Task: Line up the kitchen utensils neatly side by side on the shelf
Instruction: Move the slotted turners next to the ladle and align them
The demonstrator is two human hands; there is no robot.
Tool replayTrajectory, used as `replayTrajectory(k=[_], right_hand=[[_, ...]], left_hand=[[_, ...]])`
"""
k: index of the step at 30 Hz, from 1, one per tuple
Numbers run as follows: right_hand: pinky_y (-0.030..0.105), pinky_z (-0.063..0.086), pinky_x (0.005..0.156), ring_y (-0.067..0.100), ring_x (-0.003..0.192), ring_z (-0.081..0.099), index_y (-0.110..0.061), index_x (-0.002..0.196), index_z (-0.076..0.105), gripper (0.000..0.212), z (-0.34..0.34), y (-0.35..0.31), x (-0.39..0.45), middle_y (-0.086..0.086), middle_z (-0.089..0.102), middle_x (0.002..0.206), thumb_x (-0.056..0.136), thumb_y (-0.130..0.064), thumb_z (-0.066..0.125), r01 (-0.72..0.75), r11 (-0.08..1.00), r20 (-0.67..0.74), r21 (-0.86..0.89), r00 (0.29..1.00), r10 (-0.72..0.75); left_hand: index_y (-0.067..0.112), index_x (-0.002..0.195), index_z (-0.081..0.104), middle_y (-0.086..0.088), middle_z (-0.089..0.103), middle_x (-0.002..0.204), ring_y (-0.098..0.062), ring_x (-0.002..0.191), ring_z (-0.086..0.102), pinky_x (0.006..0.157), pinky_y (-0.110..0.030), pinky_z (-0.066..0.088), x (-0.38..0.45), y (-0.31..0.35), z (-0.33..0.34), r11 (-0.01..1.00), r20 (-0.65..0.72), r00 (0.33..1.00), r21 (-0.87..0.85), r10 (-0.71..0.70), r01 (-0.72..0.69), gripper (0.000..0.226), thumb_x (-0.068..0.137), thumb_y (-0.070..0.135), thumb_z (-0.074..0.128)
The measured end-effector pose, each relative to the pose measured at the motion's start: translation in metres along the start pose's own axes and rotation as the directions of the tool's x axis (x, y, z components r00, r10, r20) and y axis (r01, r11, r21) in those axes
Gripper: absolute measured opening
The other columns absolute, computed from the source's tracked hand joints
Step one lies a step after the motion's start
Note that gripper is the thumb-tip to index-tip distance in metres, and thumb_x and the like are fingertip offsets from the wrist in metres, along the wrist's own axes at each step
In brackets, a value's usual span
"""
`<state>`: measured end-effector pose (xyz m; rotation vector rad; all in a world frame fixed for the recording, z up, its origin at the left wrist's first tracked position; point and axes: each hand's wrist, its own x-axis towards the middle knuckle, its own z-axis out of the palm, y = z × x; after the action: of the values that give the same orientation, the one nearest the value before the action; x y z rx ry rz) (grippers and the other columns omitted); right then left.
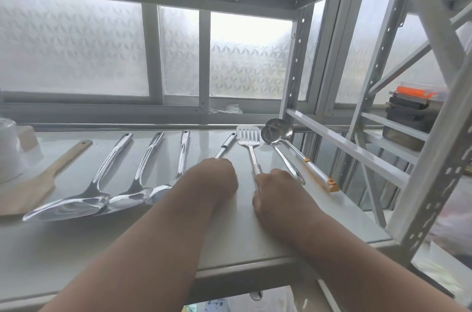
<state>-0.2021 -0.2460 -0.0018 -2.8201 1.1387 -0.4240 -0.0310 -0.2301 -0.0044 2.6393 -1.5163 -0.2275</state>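
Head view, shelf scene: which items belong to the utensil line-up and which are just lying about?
Job items:
wooden spatula
three steel turners
utensil under the left hand
slotted turner, gripped by the right hand
two ladles
shelf

Lying about:
white container at the far left
stacked trays on the neighbouring rack

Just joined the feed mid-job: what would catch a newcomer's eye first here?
Two hands at the middle of the shelf: the left hand covers the end of a metal utensil, and the right hand grips the slotted spatula by its handle. Shiny turners lie side by side to the left, two ladles to the right.
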Motion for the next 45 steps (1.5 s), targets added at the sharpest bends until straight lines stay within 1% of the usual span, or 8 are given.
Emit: replayTrajectory(k=[9, 19, 22, 26, 31, 35, 39, 45], right_hand=[[0.035, 0.048, 0.088, 0.029, 0.109, 0.058, -0.018, 0.109, 0.058, 0.019, 0.003, 0.0, 0.011, 0.006, 0.047, 0.107, 0.097, -0.024, 0.045, -0.088, 0.996, -0.014, -0.001, 0.996, 0.088], [0.038, 0.052, 0.083, 0.034, 0.102, 0.06, -0.026, 0.089, 0.052, 0.004, 0.005, 0.009, 0.014, 0.004, 0.05, 0.097, 0.09, -0.024, 0.048, -0.167, 0.98, -0.1, 0.11, 0.979, 0.178], [0.038, 0.051, 0.082, 0.035, 0.102, 0.059, -0.026, 0.085, 0.047, 0.005, 0.006, 0.011, 0.016, 0.007, 0.054, 0.102, 0.09, -0.024, 0.048, -0.184, 0.975, -0.1, 0.122, 0.975, 0.197], [0.038, 0.051, 0.082, 0.036, 0.103, 0.058, -0.024, 0.084, 0.047, 0.006, 0.006, 0.013, 0.017, 0.007, 0.05, 0.099, 0.089, -0.023, 0.048, -0.201, 0.969, -0.101, 0.142, 0.971, 0.216], [0.038, 0.052, 0.084, 0.034, 0.103, 0.059, -0.018, 0.093, 0.058, 0.01, 0.007, 0.012, 0.013, 0.007, 0.05, 0.103, 0.092, -0.021, 0.049, -0.21, 0.969, -0.106, 0.129, 0.969, 0.224], [0.039, 0.052, 0.086, 0.035, 0.105, 0.058, -0.018, 0.092, 0.057, 0.009, 0.008, 0.012, 0.012, 0.007, 0.048, 0.101, 0.092, -0.021, 0.049, -0.22, 0.966, -0.123, 0.136, 0.964, 0.236], [0.039, 0.052, 0.085, 0.035, 0.105, 0.058, -0.016, 0.095, 0.061, 0.013, 0.008, 0.012, 0.013, 0.006, 0.046, 0.098, 0.091, -0.021, 0.049, -0.23, 0.962, -0.135, 0.144, 0.959, 0.25], [0.039, 0.052, 0.087, 0.035, 0.105, 0.058, -0.014, 0.1, 0.065, 0.02, 0.008, 0.012, 0.013, 0.01, 0.053, 0.105, 0.09, -0.02, 0.05, -0.262, 0.953, -0.146, 0.152, 0.948, 0.284]], left_hand=[[0.011, 0.146, 0.051, -0.011, 0.054, 0.148, -0.032, 0.146, 0.043, 0.115, -0.051, 0.044, 0.013, -0.006, 0.012, 0.993, -0.005, 0.993, -0.021, -0.115, 0.115, 0.067, 0.087, 0.038, 0.035], [0.011, 0.135, 0.058, -0.007, 0.056, 0.144, -0.029, 0.144, 0.039, 0.116, -0.049, 0.043, 0.019, -0.006, 0.019, 0.999, -0.036, 0.998, 0.007, -0.044, 0.044, 0.048, 0.097, 0.026, 0.033], [0.016, 0.116, 0.063, -0.008, 0.062, 0.135, -0.032, 0.133, 0.052, 0.111, -0.048, 0.046, 0.016, -0.007, 0.017, 0.999, -0.058, 0.998, 0.032, -0.04, 0.042, 0.038, 0.095, 0.03, 0.034], [0.013, 0.13, 0.065, -0.005, 0.058, 0.137, -0.033, 0.136, 0.043, 0.113, -0.05, 0.044, 0.014, -0.009, 0.018, 0.996, -0.012, 0.999, 0.071, -0.045, 0.045, 0.07, 0.08, 0.029, 0.019], [0.011, 0.133, 0.057, -0.006, 0.058, 0.139, -0.027, 0.141, 0.041, 0.114, -0.05, 0.045, 0.016, -0.005, 0.019, 0.998, -0.068, 0.996, -0.018, -0.055, 0.054, 0.04, 0.1, 0.023, 0.037], [0.01, 0.133, 0.06, -0.007, 0.058, 0.138, -0.031, 0.138, 0.044, 0.114, -0.049, 0.045, 0.014, -0.006, 0.019, 0.997, -0.037, 0.996, 0.013, -0.077, 0.078, 0.054, 0.093, 0.029, 0.029], [0.017, 0.108, 0.059, -0.008, 0.062, 0.127, -0.034, 0.122, 0.061, 0.106, -0.047, 0.052, 0.01, -0.004, 0.015, 0.997, -0.078, 0.994, 0.024, -0.077, 0.079, 0.03, 0.097, 0.034, 0.037], [0.008, 0.138, 0.056, -0.009, 0.057, 0.142, -0.031, 0.14, 0.041, 0.113, -0.05, 0.046, 0.012, -0.006, 0.018, 0.996, -0.062, 0.994, 0.007, -0.086, 0.087, 0.046, 0.099, 0.022, 0.036]])
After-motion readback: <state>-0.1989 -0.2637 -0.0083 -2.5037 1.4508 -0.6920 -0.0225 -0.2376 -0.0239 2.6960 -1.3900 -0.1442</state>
